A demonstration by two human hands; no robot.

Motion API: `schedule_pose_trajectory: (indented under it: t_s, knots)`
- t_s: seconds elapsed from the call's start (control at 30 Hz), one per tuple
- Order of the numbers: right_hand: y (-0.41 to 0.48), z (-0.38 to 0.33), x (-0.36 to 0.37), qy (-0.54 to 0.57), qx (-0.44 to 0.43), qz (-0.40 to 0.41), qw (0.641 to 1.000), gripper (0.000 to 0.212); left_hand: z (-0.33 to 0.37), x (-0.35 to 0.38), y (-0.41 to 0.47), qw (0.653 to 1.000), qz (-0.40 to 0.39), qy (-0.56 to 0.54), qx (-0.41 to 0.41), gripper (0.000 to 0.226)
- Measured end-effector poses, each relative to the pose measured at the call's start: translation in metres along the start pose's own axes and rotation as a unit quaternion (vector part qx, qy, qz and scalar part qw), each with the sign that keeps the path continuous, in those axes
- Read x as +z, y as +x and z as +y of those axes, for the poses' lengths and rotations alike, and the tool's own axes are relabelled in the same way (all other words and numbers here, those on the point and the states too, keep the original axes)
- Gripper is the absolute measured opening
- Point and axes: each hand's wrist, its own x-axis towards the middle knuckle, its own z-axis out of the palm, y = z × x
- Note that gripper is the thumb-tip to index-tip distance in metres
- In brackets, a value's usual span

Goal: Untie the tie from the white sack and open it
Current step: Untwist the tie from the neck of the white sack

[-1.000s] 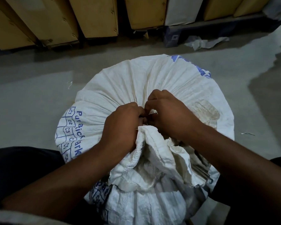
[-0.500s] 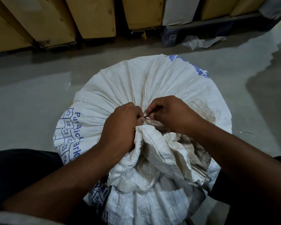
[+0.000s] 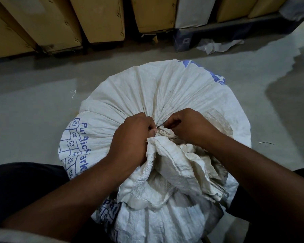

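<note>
A full white woven sack (image 3: 147, 92) with blue print stands on the floor right below me, its mouth gathered into a tight neck. My left hand (image 3: 132, 137) grips the bunched neck cloth from the left. My right hand (image 3: 189, 127) pinches a thin dark tie (image 3: 160, 126) that shows as a short strand between the two hands. The loose collar of the sack (image 3: 179, 165) flops toward me below the neck. Most of the tie is hidden in the folds and under my fingers.
Cardboard boxes (image 3: 98, 18) line the far side, some on a dark blue pallet (image 3: 184, 41). A crumpled white scrap (image 3: 216, 47) lies by the pallet. Small thread bits (image 3: 73, 93) lie on the grey concrete floor. Dark trouser legs (image 3: 25, 190) flank the sack.
My right hand has slid a little to the right, off the neck, exposing the gathered pleats and a short dark strand of tie. The left hand has kept its hold.
</note>
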Motion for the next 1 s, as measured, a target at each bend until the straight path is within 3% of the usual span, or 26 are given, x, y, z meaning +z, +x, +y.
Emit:
schedule_pose_trajectory:
  t_s: [0.2, 0.37, 0.63, 0.8, 0.9, 1.0]
  knots:
    - [0.005, 0.002, 0.004, -0.052, -0.031, -0.009, 0.998, 0.04, -0.001, 0.0, 0.0, 1.0, -0.002, 0.008, 0.016, 0.008]
    - [0.007, 0.001, 0.006, -0.079, -0.047, -0.034, 0.995, 0.034, 0.004, -0.004, -0.005, 0.996, 0.046, 0.061, 0.051, 0.006]
    - [0.001, -0.005, -0.014, -0.015, -0.044, 0.026, 0.999, 0.031, 0.01, -0.015, -0.003, 0.991, 0.073, 0.083, 0.072, 0.007]
    - [0.0, -0.006, -0.02, 0.12, -0.049, 0.008, 0.991, 0.022, 0.006, -0.014, -0.003, 0.995, 0.08, -0.018, 0.064, 0.004]
    - [-0.001, -0.006, -0.021, 0.26, -0.033, -0.007, 0.965, 0.017, 0.004, -0.011, -0.003, 0.991, 0.064, -0.105, 0.058, 0.012]
    - [-0.003, -0.008, -0.018, 0.311, -0.017, -0.033, 0.95, 0.012, 0.002, -0.009, 0.001, 0.984, 0.048, -0.17, 0.026, 0.011]
